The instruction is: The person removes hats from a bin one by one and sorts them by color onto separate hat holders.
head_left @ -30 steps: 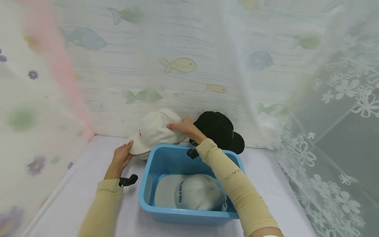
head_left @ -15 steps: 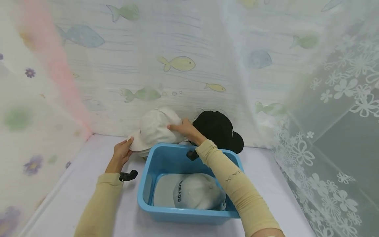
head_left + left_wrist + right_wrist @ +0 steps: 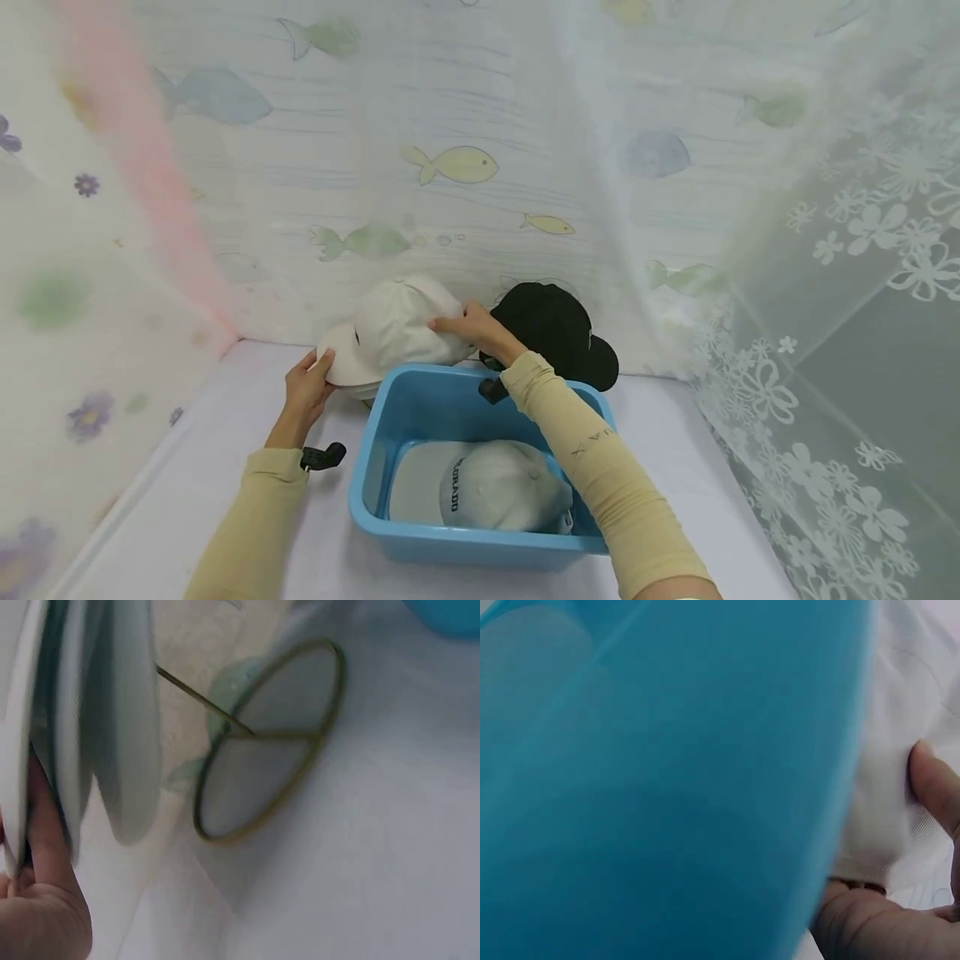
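A white cap [image 3: 408, 325] sits on top of other caps, with several brims [image 3: 135, 735] layered beneath it in the left wrist view. My left hand [image 3: 305, 387] pinches the top brim, its fingers between that brim and the one below. At the cap's back lower edge, my right hand [image 3: 480, 327] grips with the thumb outside and the fingers under the rim. The stack is on a thin gold wire stand [image 3: 322, 735] with an oval base. Inside the blue bin [image 3: 487, 550] lies a pale grey cap [image 3: 502, 487] with dark lettering, brim to the left.
A black cap [image 3: 551, 333] stands right of the white one, behind the bin, its brim facing right. White cloth covers the table [image 3: 660, 467]. Sheer curtains [image 3: 480, 100] with fish and flower prints hang behind and at both sides.
The white cap's brim has shifted slightly left and up with my left hand. My right hand keeps its hold at the back, almost unmoved.
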Action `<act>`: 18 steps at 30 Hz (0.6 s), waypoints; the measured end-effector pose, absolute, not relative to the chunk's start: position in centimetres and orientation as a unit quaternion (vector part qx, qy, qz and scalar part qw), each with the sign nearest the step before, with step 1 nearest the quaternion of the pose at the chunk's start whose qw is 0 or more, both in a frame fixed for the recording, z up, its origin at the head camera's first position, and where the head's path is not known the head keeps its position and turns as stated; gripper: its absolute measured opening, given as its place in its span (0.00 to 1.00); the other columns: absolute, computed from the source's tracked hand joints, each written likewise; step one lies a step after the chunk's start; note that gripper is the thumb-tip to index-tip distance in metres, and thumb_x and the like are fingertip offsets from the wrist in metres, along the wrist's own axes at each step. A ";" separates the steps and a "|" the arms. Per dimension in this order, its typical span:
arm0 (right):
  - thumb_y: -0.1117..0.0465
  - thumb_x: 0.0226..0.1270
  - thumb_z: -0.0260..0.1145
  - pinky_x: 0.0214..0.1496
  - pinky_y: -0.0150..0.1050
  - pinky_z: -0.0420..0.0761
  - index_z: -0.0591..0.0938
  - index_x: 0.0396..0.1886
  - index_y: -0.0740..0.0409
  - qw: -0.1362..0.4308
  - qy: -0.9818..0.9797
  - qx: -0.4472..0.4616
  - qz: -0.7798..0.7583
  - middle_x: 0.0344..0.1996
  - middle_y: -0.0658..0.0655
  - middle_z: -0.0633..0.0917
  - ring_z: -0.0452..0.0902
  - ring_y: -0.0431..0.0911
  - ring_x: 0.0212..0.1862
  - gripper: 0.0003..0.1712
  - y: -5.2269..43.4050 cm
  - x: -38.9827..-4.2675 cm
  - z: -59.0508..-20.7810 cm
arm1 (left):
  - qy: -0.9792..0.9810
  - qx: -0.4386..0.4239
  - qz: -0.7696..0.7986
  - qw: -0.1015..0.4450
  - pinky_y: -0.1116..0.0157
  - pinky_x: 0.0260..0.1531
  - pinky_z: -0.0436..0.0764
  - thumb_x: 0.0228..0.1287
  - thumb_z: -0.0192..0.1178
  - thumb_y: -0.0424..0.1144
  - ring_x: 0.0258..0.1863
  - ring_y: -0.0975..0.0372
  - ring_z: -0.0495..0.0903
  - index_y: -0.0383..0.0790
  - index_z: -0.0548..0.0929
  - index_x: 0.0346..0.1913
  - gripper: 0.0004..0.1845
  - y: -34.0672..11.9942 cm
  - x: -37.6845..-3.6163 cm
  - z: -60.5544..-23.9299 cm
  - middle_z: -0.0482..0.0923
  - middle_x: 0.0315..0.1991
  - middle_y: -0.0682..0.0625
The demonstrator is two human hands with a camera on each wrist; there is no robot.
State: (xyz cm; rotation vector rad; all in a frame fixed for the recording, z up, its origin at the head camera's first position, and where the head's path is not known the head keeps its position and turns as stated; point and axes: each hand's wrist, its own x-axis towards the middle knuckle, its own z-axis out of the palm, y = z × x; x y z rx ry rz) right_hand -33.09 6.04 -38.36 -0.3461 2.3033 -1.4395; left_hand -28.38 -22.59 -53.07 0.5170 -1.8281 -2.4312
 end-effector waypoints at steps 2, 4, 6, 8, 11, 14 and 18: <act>0.55 0.71 0.69 0.40 0.35 0.76 0.78 0.44 0.65 0.206 0.825 -0.123 -0.512 0.39 0.56 0.76 0.73 0.46 0.40 0.17 6.1 -33.0 -38.3 | -0.607 0.163 -0.777 0.032 0.77 0.44 0.82 0.79 0.50 0.50 0.68 0.54 0.73 0.37 0.54 0.81 0.36 -22.6 -28.3 -53.2 0.58 0.77 0.35; 0.54 0.71 0.68 0.43 0.36 0.76 0.77 0.51 0.67 0.211 0.828 -0.122 -0.506 0.44 0.57 0.76 0.73 0.46 0.43 0.21 6.1 -32.9 -38.1 | -0.623 0.160 -0.765 0.034 0.78 0.39 0.82 0.79 0.50 0.50 0.57 0.60 0.79 0.34 0.55 0.80 0.36 -22.6 -28.1 -53.3 0.60 0.76 0.33; 0.53 0.71 0.68 0.45 0.37 0.74 0.76 0.56 0.70 0.211 0.834 -0.120 -0.496 0.46 0.59 0.75 0.72 0.47 0.45 0.27 6.0 -32.8 -37.9 | -0.634 0.160 -0.755 0.034 0.78 0.37 0.82 0.80 0.50 0.49 0.46 0.69 0.81 0.31 0.56 0.79 0.36 -22.6 -27.9 -53.3 0.61 0.74 0.31; 0.52 0.71 0.68 0.47 0.37 0.73 0.73 0.60 0.71 0.212 0.839 -0.115 -0.488 0.48 0.59 0.73 0.70 0.47 0.47 0.31 6.0 -32.7 -37.7 | -0.641 0.161 -0.750 0.033 0.78 0.35 0.83 0.80 0.50 0.49 0.37 0.74 0.81 0.29 0.57 0.78 0.36 -22.5 -27.7 -53.3 0.63 0.73 0.29; 0.52 0.71 0.68 0.48 0.38 0.71 0.72 0.61 0.72 0.214 0.842 -0.117 -0.481 0.46 0.58 0.72 0.69 0.48 0.48 0.31 6.1 -32.5 -37.5 | -0.646 0.162 -0.745 0.030 0.78 0.33 0.83 0.80 0.50 0.49 0.30 0.77 0.80 0.27 0.56 0.78 0.37 -22.3 -27.3 -53.1 0.64 0.71 0.28; 0.53 0.71 0.68 0.46 0.39 0.70 0.75 0.56 0.70 0.209 0.848 -0.126 -0.470 0.40 0.56 0.71 0.69 0.48 0.45 0.26 6.2 -32.3 -37.3 | -0.655 0.164 -0.737 0.033 0.78 0.30 0.82 0.79 0.52 0.49 0.26 0.76 0.80 0.25 0.51 0.78 0.40 -22.1 -26.9 -52.7 0.63 0.70 0.25; 0.53 0.69 0.70 0.41 0.41 0.71 0.78 0.43 0.66 0.188 0.884 -0.143 -0.404 0.30 0.53 0.70 0.67 0.46 0.36 0.19 6.4 -31.8 -36.3 | -0.697 0.173 -0.695 0.032 0.77 0.29 0.83 0.78 0.53 0.45 0.22 0.73 0.80 0.23 0.39 0.78 0.45 -22.1 -26.1 -51.6 0.58 0.70 0.19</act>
